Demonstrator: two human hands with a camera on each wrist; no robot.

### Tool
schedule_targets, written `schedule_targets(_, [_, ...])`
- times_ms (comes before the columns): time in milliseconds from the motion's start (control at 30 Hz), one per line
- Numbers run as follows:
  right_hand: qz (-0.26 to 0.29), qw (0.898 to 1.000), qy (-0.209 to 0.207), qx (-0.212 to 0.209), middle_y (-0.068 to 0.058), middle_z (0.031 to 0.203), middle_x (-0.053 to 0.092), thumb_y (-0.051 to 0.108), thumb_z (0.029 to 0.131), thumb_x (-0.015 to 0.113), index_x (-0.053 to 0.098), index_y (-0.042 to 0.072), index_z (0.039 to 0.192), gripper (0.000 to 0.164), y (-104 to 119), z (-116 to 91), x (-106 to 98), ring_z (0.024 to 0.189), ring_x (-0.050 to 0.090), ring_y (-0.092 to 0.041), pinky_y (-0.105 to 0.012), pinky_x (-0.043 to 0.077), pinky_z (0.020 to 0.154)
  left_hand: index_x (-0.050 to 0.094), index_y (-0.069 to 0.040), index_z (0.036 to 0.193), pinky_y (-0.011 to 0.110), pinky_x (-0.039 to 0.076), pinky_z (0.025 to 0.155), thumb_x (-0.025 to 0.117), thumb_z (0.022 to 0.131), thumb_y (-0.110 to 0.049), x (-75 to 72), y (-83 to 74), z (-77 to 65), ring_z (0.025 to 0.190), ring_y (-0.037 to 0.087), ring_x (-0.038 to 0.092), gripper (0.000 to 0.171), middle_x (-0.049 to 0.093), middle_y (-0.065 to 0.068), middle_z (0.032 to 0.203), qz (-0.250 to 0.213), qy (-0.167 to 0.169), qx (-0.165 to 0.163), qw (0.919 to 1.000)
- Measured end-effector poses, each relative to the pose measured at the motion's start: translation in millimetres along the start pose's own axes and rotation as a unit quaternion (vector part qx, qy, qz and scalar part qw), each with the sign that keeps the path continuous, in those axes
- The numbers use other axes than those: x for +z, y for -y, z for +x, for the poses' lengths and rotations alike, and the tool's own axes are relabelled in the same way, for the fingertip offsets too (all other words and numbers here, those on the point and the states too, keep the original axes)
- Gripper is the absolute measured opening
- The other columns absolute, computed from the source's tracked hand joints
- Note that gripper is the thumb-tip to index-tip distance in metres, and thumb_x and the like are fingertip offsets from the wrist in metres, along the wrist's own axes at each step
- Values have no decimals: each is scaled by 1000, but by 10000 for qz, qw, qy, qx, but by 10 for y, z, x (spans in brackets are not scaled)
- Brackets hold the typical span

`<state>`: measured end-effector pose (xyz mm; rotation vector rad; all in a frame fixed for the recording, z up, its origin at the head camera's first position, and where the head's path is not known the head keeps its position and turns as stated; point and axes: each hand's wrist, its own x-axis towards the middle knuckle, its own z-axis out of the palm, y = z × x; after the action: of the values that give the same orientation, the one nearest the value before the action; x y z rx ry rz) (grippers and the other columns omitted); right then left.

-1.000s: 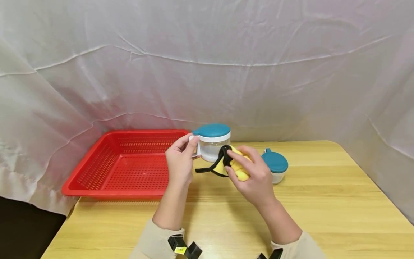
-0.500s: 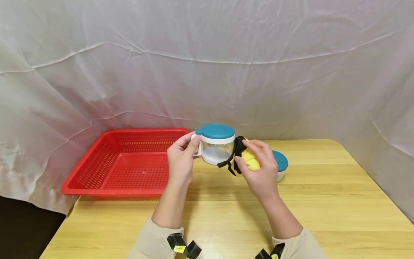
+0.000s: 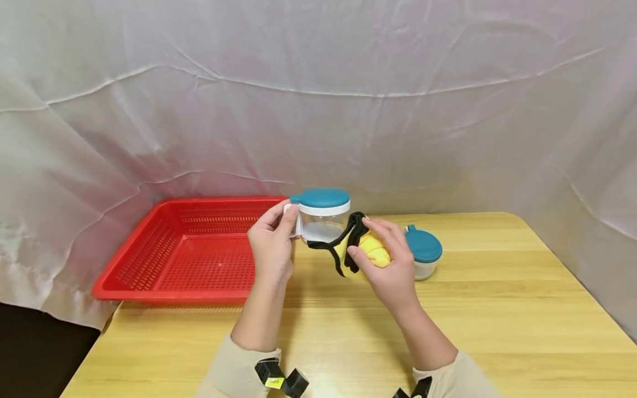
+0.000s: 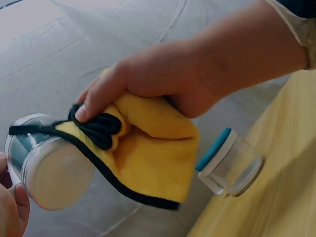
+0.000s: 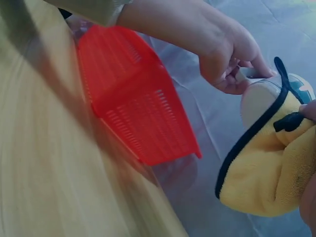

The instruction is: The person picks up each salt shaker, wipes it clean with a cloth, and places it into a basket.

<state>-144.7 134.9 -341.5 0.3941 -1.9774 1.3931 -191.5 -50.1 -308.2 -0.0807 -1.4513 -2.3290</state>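
Observation:
My left hand [image 3: 271,243] grips the white handle of a clear jar [image 3: 324,224] with a teal lid, holding it up above the table. In my right hand [image 3: 390,265] is a bunched yellow cloth [image 3: 374,250] with black edging, pinched between thumb and fingers. A loose flap of the cloth hangs towards the jar and overlaps its lower side in the head view. In the left wrist view the black edge of the cloth [image 4: 155,163] crosses in front of the jar [image 4: 59,173]; whether they touch I cannot tell.
A second teal-lidded jar [image 3: 423,249] stands on the wooden table [image 3: 478,309], just beyond my right hand. At the left lies a red perforated basket [image 3: 174,296], partly behind my left arm. A pale curtain [image 3: 318,127] hangs behind the table.
The cloth in my right hand moved right to the jar's side, then back left, with its flap now spread lower. The held jar shifted slightly right, then left.

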Motion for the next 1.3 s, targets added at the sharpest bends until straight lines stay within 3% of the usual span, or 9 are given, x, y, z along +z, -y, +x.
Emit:
schedule_targets(167, [460, 9957, 191, 783, 2, 120, 57, 13, 77, 78, 58, 25, 128, 56, -6, -32, 19, 97, 55, -16, -20, 52, 69, 70, -1, 106, 19, 53, 51, 75, 80, -18, 7, -2, 1, 65, 10, 63, 31, 69, 3, 84, -390, -147, -13, 9991])
schedule_targets(300, [1248, 9811, 6, 1476, -3, 117, 55, 9, 83, 72, 53, 24, 132, 55, 0, -22, -5, 92, 58, -20, -25, 57, 67, 69, -2, 108, 19, 54, 53, 73, 83, -18, 25, 34, -23, 67, 10, 62, 30, 68, 2, 85, -405, 211, -218, 9987])
schedule_targets(400, [1660, 9718, -203, 1659, -6, 114, 54, 6, 85, 68, 52, 20, 132, 52, 18, -4, -20, 93, 58, -21, -25, 57, 70, 67, -2, 109, 21, 54, 54, 72, 84, -19, 26, 59, -33, 69, 10, 61, 30, 66, 2, 86, -251, 505, -367, 9977])
schedule_targets(533, [1838, 9697, -372, 1568, -8, 110, 54, 5, 84, 68, 54, 17, 131, 50, 51, 5, -29, 91, 57, -21, -24, 57, 68, 66, -2, 110, 24, 56, 56, 71, 84, -18, 15, 66, -31, 72, 12, 62, 31, 66, 2, 86, -181, 742, -487, 9959])
schedule_targets(800, [1550, 9801, -255, 1212, -5, 115, 56, 2, 81, 71, 57, 15, 129, 52, 52, -21, -43, 87, 57, -20, -23, 56, 63, 71, -6, 101, 27, 57, 56, 71, 83, -8, -4, 27, -5, 72, 12, 64, 18, 68, 1, 83, -294, 856, -472, 9948])
schedule_targets(1033, [1190, 9905, -310, 611, -4, 124, 55, -3, 75, 74, 60, 9, 124, 53, 52, -4, -59, 115, 47, -20, -19, 47, 82, 73, -9, 95, 31, 58, 58, 72, 83, -12, -5, 22, 18, 74, 15, 66, 13, 70, 2, 83, -301, 846, -647, 9939])
schedule_targets(1167, [1169, 9910, -216, 612, -3, 123, 56, -3, 75, 74, 61, 10, 124, 52, 61, 17, -77, 114, 48, -20, -20, 48, 82, 74, -12, 93, 30, 58, 58, 71, 84, -11, -31, 27, 38, 74, 13, 66, 9, 70, 1, 82, -388, 932, -580, 9932])
schedule_targets(1300, [1089, 9904, -179, 830, -1, 122, 56, -1, 77, 73, 61, 14, 125, 52, 72, 47, -111, 107, 51, -21, -19, 51, 74, 74, -16, 89, 31, 58, 61, 69, 84, -7, -65, 25, 55, 74, 11, 65, 12, 71, -1, 81, -502, 1224, -517, 9899])
